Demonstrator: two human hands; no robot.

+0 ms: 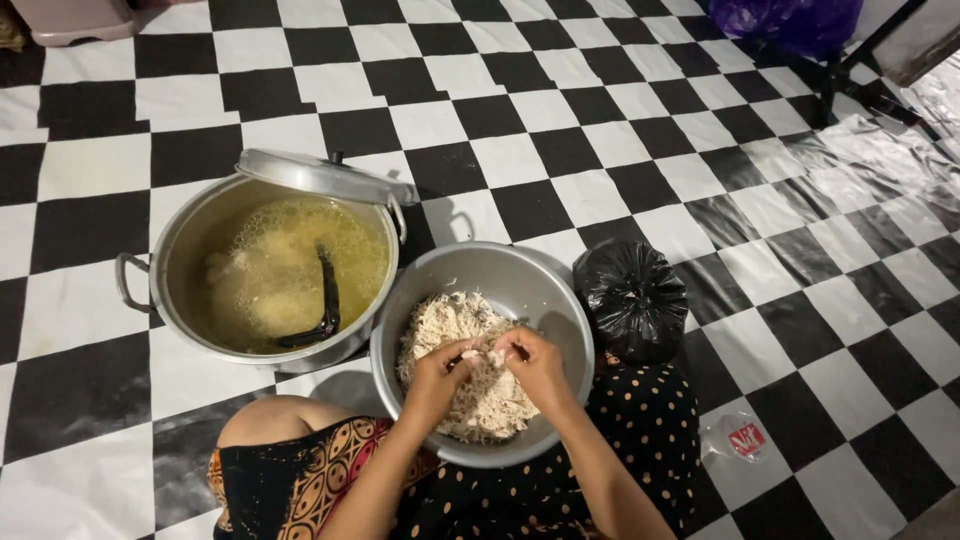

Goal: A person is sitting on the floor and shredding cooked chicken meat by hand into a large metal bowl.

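Low in the frame's centre, left hand (437, 377) and right hand (536, 364) fingertips pinched together on a shred of pale meat (484, 354), over shredded meat heaped in a grey bowl (480, 266), pot (190, 232) of yellow broth with dark ladle (325, 300) at centre left, lid (318, 175) propped on rim, black bag (631, 296) right of bowl.

Black-and-white checkered floor (560, 130), clear plastic sheet (900, 170) at right, dim light

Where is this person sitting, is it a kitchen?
Probably a home floor used for cooking: a black-and-white checkered floor, a big pot of broth, and a metal bowl of shredded meat.
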